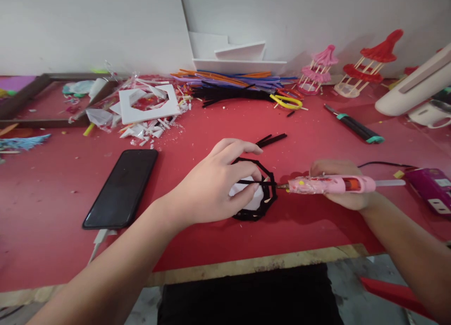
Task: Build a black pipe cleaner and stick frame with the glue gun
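My left hand (220, 184) pinches a black pipe cleaner (266, 182) between thumb and finger. The strip lies across a black, many-sided frame (259, 215) with a white base (248, 200); my fingers hide the frame's left part. My right hand (347, 198) is wrapped round a pink hot glue gun (317, 184), held level with its nozzle pointing left. The nozzle tip meets the frame's right side, at the strip's end. From the gun's back sticks a clear glue stick (390, 182). Several loose black pipe cleaner pieces (273, 139) lie just beyond my left hand.
Left of my arm lies a black phone (121, 189) with a cable. Foam scraps (150, 104) and bundled pipe cleaners (232, 83) line the back. A cutter knife (354, 125), small pink (316, 73) and red (369, 66) towers, and a purple power strip (431, 189) stand or lie right.
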A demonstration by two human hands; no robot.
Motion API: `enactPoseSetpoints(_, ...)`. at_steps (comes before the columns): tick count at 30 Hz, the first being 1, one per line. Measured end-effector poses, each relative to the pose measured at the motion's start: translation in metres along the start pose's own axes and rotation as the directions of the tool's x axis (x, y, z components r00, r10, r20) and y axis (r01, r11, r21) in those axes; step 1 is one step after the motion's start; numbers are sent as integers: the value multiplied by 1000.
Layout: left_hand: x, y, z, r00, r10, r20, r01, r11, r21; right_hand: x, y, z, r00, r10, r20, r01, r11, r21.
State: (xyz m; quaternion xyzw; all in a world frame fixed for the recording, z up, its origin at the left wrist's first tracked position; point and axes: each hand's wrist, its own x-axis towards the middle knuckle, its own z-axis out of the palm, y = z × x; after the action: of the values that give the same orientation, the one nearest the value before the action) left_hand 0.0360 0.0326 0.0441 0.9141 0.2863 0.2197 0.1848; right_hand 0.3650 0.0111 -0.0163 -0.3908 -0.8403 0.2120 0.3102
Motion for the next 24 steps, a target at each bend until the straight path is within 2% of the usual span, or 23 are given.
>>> enactPoseSetpoints(5,0,1,2,1000,-8,-8,7,1000,-20,2,0,-5,996,-77,37,79,996,-36)
enactPoseSetpoints(14,1,4,4,999,-35,-15,34,997,-65,0,3,-7,992,-114,-53,105,984,-147)
enactPoseSetpoints(19,3,6,5,994,-111,-17,109,991,-79,4,1,-7,987,-151,-49,139,970,-198)
enactPoseSetpoints(24,3,7,6,994,-111,-24,109,990,-86,5,-1,-8,984,-170,-59,153,961,-231)
